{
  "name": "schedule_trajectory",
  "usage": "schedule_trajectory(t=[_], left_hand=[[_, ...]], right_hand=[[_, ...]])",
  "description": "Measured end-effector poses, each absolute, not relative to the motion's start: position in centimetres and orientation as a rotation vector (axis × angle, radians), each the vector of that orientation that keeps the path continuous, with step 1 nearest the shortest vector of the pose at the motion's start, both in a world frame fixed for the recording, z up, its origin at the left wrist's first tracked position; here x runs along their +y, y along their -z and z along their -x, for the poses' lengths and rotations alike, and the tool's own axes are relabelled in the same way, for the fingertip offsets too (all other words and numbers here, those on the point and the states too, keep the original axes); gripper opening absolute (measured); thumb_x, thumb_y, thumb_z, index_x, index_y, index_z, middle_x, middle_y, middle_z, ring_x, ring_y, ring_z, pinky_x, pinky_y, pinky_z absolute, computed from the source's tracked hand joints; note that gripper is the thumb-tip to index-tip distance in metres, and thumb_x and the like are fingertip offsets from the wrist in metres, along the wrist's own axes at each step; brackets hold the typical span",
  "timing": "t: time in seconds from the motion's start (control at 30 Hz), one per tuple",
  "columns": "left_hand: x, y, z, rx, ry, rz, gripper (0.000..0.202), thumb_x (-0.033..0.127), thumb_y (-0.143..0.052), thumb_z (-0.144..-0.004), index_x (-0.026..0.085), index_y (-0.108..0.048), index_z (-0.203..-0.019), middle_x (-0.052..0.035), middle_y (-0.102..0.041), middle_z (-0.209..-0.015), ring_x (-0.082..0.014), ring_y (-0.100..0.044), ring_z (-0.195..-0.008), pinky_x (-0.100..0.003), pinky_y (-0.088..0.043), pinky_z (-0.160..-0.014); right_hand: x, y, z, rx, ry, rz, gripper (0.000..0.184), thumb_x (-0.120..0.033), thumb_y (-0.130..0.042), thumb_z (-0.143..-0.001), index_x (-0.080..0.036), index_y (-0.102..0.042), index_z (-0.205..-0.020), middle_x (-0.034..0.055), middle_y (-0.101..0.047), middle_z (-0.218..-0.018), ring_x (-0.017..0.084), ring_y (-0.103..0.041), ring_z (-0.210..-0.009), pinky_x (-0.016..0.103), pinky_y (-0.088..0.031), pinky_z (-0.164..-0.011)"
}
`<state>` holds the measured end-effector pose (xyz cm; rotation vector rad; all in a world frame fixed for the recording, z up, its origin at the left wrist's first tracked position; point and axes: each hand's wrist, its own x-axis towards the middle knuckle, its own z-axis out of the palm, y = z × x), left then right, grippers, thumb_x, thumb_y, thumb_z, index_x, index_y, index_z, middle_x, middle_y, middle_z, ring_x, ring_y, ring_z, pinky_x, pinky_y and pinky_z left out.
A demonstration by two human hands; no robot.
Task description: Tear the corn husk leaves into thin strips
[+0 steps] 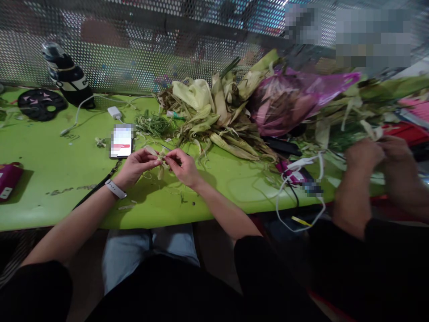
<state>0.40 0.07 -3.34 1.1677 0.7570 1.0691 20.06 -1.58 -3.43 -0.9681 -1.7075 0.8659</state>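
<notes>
Both hands meet above the green table [100, 179], around a small pale corn husk piece [161, 171] with strips sticking out several ways. My left hand [138, 165], a white band on its wrist, pinches its left side. From the right, my right hand [183, 167] grips the same piece between thumb and fingertips. Just behind my left hand lies a lit phone [122, 141]. A bundle of thin green strands [153, 124] sits beyond the hands, beside a large heap of dried corn husks [223, 116].
A pink plastic bag [284, 103] leans on the husks. At left are a dark bottle [72, 80], a black palette-shaped object [42, 104] and a purple box [9, 181]. White cables [279, 201] hang over the front edge at right, near a co-worker's hands [365, 154]. Perforated metal mesh [140, 53] borders the back.
</notes>
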Motion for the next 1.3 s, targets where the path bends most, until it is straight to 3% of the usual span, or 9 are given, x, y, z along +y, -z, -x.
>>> schedule_trajectory(t=[0.13,0.37,0.53,0.9,1.07,1.3], left_hand=[[0.1,3.5,-0.4,0.769,-1.079,-1.206,0.027,0.024,-0.087,-0.068,0.016,-0.070,-0.087,-0.0039,-0.075,-0.086,-0.0149,-0.072,-0.082,-0.032,-0.059,-0.084],[0.1,3.2,-0.5,0.724,-1.101,-1.222,0.026,0.022,-0.087,-0.066,0.016,-0.068,-0.082,-0.0014,-0.073,-0.080,-0.0116,-0.070,-0.073,-0.025,-0.058,-0.072],[-0.3,2.4,-0.6,0.769,-1.034,-1.222,0.033,0.026,-0.089,-0.064,0.015,-0.071,-0.089,-0.0036,-0.074,-0.080,-0.0154,-0.071,-0.074,-0.030,-0.059,-0.074],[-0.5,2.4,-0.6,0.788,-1.066,-1.208,0.040,0.020,-0.090,-0.063,0.015,-0.063,-0.091,-0.0014,-0.073,-0.079,-0.0121,-0.070,-0.070,-0.024,-0.058,-0.067],[-0.3,2.7,-0.5,0.798,-1.042,-1.155,0.038,0.024,-0.089,-0.065,0.015,-0.068,-0.095,-0.0031,-0.074,-0.081,-0.0135,-0.072,-0.074,-0.028,-0.060,-0.073],[-0.2,3.3,-0.4,0.839,-1.021,-1.210,0.026,0.024,-0.087,-0.067,0.016,-0.074,-0.088,-0.0047,-0.076,-0.089,-0.0112,-0.069,-0.075,-0.023,-0.056,-0.068]], right_hand=[[-1.6,3.2,-20.1,-1.734,-0.845,0.976,0.031,-0.051,-0.055,-0.093,-0.021,-0.058,-0.091,0.0000,-0.063,-0.073,0.011,-0.056,-0.059,0.025,-0.047,-0.056],[-1.7,3.0,-20.1,-1.766,-0.858,0.956,0.031,-0.050,-0.056,-0.093,-0.020,-0.058,-0.092,0.0008,-0.065,-0.074,0.011,-0.059,-0.062,0.026,-0.047,-0.057],[-1.5,3.1,-20.4,-1.737,-0.889,0.973,0.031,-0.051,-0.057,-0.092,-0.020,-0.058,-0.093,0.0026,-0.068,-0.080,0.013,-0.063,-0.070,0.028,-0.051,-0.065],[-1.5,3.2,-20.3,-1.874,-0.672,0.967,0.020,-0.041,-0.055,-0.094,-0.022,-0.059,-0.091,0.0028,-0.067,-0.081,0.014,-0.059,-0.067,0.029,-0.048,-0.064],[-1.6,3.1,-20.5,-1.953,-0.552,0.951,0.019,-0.038,-0.051,-0.096,-0.022,-0.061,-0.092,0.0042,-0.067,-0.083,0.015,-0.059,-0.071,0.030,-0.048,-0.067],[-1.2,2.9,-21.0,-2.039,-0.564,0.933,0.019,-0.034,-0.053,-0.097,-0.021,-0.064,-0.091,0.0045,-0.067,-0.084,0.016,-0.059,-0.073,0.030,-0.047,-0.068]])
